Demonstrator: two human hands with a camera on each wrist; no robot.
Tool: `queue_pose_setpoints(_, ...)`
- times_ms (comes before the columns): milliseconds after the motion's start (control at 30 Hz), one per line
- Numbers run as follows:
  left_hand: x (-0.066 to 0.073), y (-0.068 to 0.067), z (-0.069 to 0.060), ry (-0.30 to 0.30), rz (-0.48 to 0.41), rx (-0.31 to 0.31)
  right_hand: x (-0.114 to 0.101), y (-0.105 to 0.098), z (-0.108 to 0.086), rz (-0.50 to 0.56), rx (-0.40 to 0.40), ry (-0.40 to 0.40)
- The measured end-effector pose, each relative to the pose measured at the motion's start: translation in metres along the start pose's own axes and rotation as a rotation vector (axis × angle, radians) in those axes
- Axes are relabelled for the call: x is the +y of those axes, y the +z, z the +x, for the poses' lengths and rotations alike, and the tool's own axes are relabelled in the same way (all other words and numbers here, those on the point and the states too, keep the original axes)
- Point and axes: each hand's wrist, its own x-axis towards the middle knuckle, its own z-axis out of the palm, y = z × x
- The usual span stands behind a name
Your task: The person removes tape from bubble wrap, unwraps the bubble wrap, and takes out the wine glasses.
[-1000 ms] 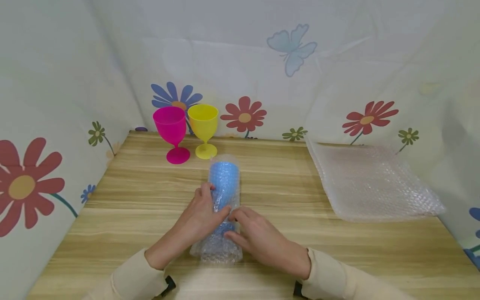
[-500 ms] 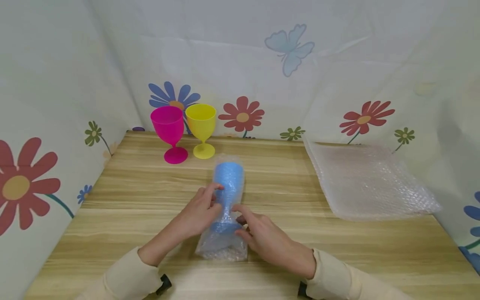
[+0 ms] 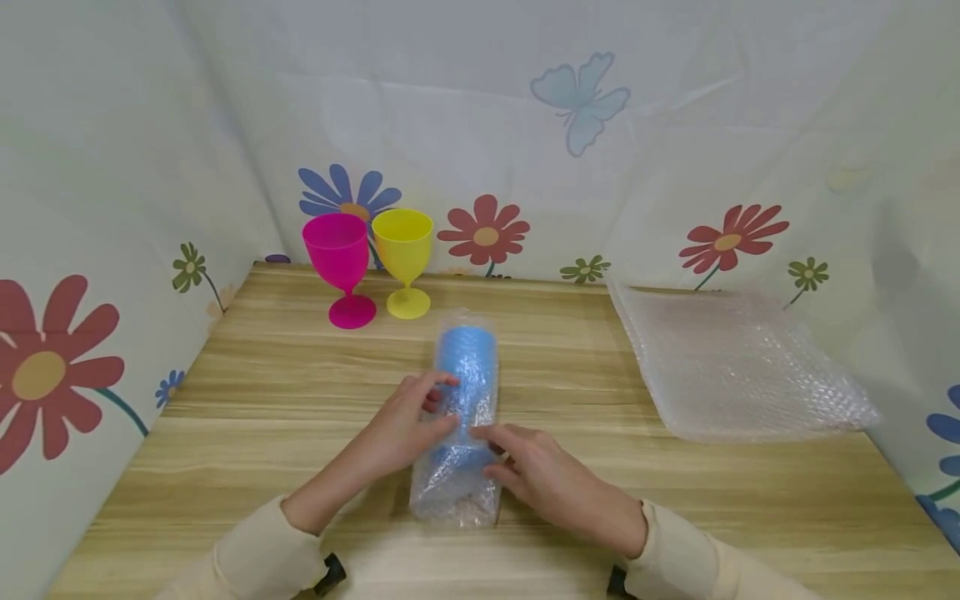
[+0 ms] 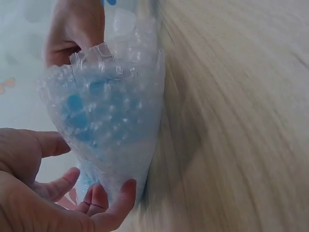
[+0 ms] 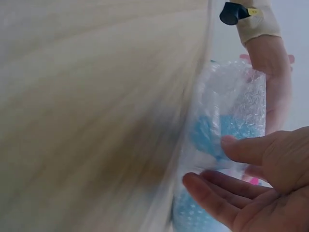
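Note:
A blue goblet (image 3: pixel 467 354) lies on its side on the table, rolled in clear bubble wrap (image 3: pixel 456 500). Its cup end points away from me, and loose wrap extends past the foot. With thumb and bent fingers my left hand (image 3: pixel 405 425) holds the bundle's left side; in the left wrist view its fingertips (image 4: pixel 126 191) are against the wrap. My right hand (image 3: pixel 543 471) holds the lower right side near the foot. The right thumb (image 5: pixel 246 149) lies over the wrap in the right wrist view, its fingers curled alongside.
A pink goblet (image 3: pixel 337 250) and a yellow goblet (image 3: pixel 405 242) stand upright at the back left. Flat sheets of bubble wrap (image 3: pixel 742 367) lie at the right, partly over the table's edge. Flower-printed cloth (image 3: pixel 480 125) encloses the back and sides of the wooden table (image 3: pixel 300 375).
The wrapped goblet has shifted a little to the right, turning slightly straighter. Both hands have moved with it and changed their hold on the wrap. The standing goblets stay in place.

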Motion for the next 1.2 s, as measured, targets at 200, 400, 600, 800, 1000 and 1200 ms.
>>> queue_pose_setpoints(200,-0.001,0.002,0.002,0.039,-0.016,0.025,0.004,-0.010,-0.002,-0.027,-0.064,0.034)
queue_pose_setpoints(400,-0.004,0.004,0.002,0.066,-0.024,0.049,0.011,-0.020,-0.005,0.036,-0.171,0.099)
queue_pose_setpoints(600,-0.004,0.009,0.002,0.054,-0.009,0.087,0.009,-0.021,-0.004,0.039,-0.157,0.172)
queue_pose_setpoints(800,0.001,0.015,-0.001,0.037,-0.003,0.144,0.002,-0.019,0.001,0.015,-0.086,0.191)
queue_pose_setpoints(1000,0.005,0.018,0.001,-0.075,-0.032,0.165,-0.003,-0.023,-0.002,-0.026,-0.041,0.233)
queue_pose_setpoints(1200,0.007,0.021,0.006,-0.120,-0.081,0.089,0.000,-0.018,-0.004,0.005,0.109,0.058)
